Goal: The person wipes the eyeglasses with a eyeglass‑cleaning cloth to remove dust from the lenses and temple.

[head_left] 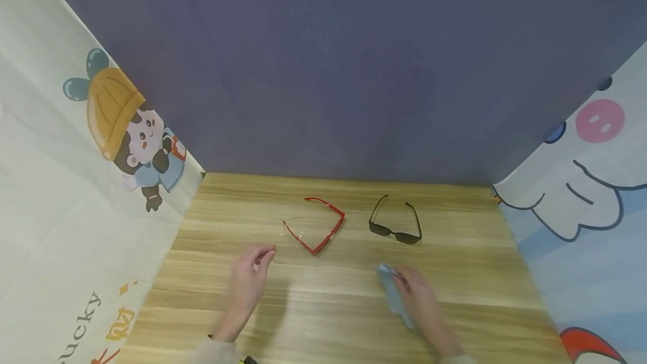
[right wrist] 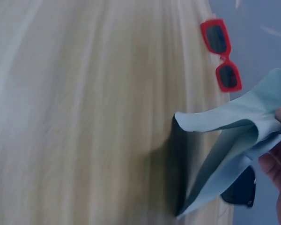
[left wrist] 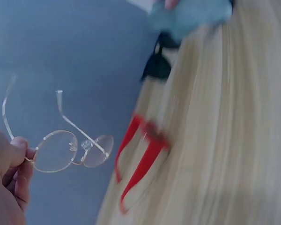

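Observation:
My left hand (head_left: 250, 277) pinches a pair of thin-framed eyeglasses (left wrist: 56, 169) at one hinge corner, thumb against fingers. Their clear round lenses and spread temples show in the left wrist view. The right hand (head_left: 417, 296) grips a light blue cloth (right wrist: 234, 136) between thumb and fingers, its folds hanging down. Beyond the left hand lie red-framed sunglasses (head_left: 331, 235), temples unfolded. Black sunglasses (head_left: 394, 233) rest farther back on the right, beyond the right hand, also with temples unfolded; the cloth partly covers them in the right wrist view.
The wooden tabletop (head_left: 323, 308) runs back to a dark grey-blue panel (head_left: 323, 72). White printed curtains flank it, one with a cartoon figure (head_left: 141, 133) on the left, another with a pink-snouted figure (head_left: 600, 121) on the right. A small dark object (head_left: 249, 360) shows by the left sleeve.

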